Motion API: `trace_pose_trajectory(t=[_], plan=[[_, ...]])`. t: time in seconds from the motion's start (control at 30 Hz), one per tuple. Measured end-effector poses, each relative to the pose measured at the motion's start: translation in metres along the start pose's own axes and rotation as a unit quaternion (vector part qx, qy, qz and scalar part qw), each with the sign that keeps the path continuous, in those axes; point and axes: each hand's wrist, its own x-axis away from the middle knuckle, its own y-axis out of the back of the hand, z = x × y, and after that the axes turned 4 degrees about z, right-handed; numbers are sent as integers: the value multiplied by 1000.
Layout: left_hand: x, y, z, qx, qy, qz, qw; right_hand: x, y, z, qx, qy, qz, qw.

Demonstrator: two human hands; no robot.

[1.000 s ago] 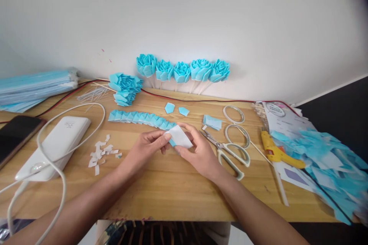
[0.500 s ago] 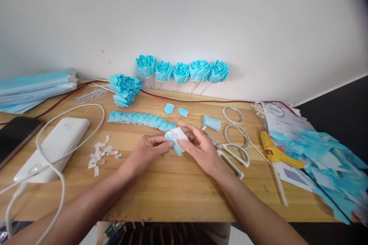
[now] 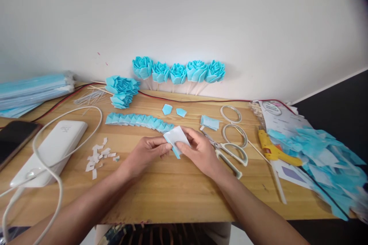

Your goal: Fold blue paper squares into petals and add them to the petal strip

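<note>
Between both hands is a small piece of material [image 3: 177, 138], white on its upper face with a blue edge showing along its lower left. My left hand [image 3: 149, 151] pinches its left side between thumb and fingers. On the other side, my right hand [image 3: 199, 151] grips it with the thumb lying flat on the white face. Just beyond the hands runs a row of folded blue petals [image 3: 138, 120]. Two loose blue petals [image 3: 167, 109] lie farther back. To the right of my right hand are scissors [image 3: 230, 149] and a small blue stack [image 3: 209, 122].
Blue flowers on sticks [image 3: 178, 73] lean on the wall; more flowers [image 3: 122, 88] lie left. White scraps [image 3: 99, 155], a power bank [image 3: 51, 149] with a looping cable and a phone [image 3: 17, 138] are left. Tape rolls [image 3: 234, 136], a yellow glue gun [image 3: 276, 151] and blue scraps [image 3: 324, 160] are right.
The right thumb has slid a little left over the white face, and the piece lies flatter in the fingers. The whole view has shifted slightly.
</note>
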Motion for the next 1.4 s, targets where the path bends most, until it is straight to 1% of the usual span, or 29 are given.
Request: trace_pose_trajectory(t=[0.2,0.37,0.57,0.63,0.83,0.97,1.07,1.2,1.33,1.4], plan=[[0,0,0,7,-1,-6,1000,0,0,2,4,1,1,1000],[-1,0,1,-13,4,-22,1000,0,0,2,-7,5,11,1000],[-3,-1,2,-19,23,-41,999,1,0,2,-41,-11,47,998],[-2,-2,1,-20,28,-51,998,1,-1,4,-37,-14,53,998],[-1,-4,-1,-15,8,-63,998,2,-3,6,-6,-13,51,999],[-2,-4,2,-23,-2,-71,997,0,-4,5,-16,-15,27,999],[-4,-1,5,-24,-5,-75,997,-1,-4,7,-3,-18,18,1000],[-5,1,4,-14,-6,-72,997,0,-5,8,31,-3,11,999],[-4,-1,2,2,1,-67,998,1,-6,7,44,11,11,999],[-3,-2,2,7,-2,-75,997,1,-7,6,48,12,16,999]])
